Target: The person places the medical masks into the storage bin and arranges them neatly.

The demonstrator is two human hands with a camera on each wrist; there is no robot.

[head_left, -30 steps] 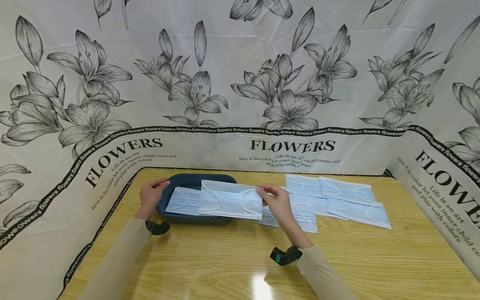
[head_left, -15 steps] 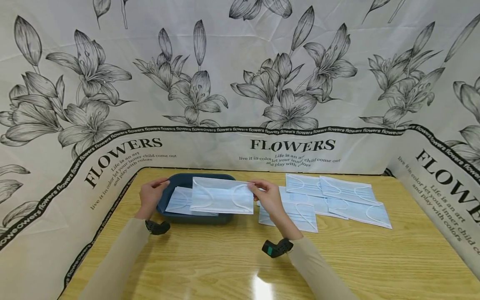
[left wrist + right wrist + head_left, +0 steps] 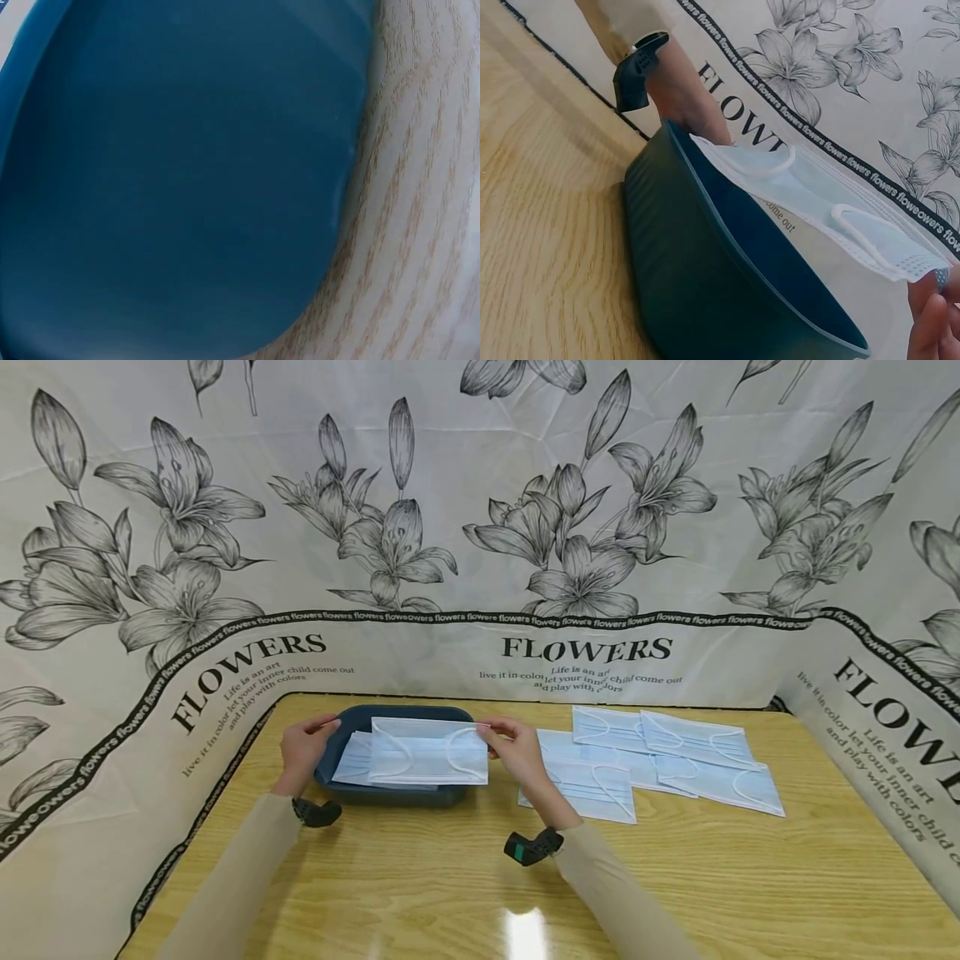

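Observation:
My right hand point(image 3: 519, 762) pinches the right end of a pale blue face mask point(image 3: 427, 756), which hangs above the dark blue plastic bin point(image 3: 405, 795). In the right wrist view the mask point(image 3: 817, 196) stretches across over the bin's open top, its white ear loops facing up. Several masks point(image 3: 352, 762) lie inside the bin, partly covered by the held one. At the bin's left rim, my left hand point(image 3: 303, 750) grips the edge. The left wrist view is filled by the bin's wall point(image 3: 180, 180); no fingers show there.
Several face masks point(image 3: 701, 739) lie overlapping on the wooden table point(image 3: 450, 877) right of the bin. A white flower-printed cloth point(image 3: 420, 668) hangs behind and along both sides.
My right hand has carried the mask leftward, from the bin's right side to over its middle. The left hand has stayed at the rim.

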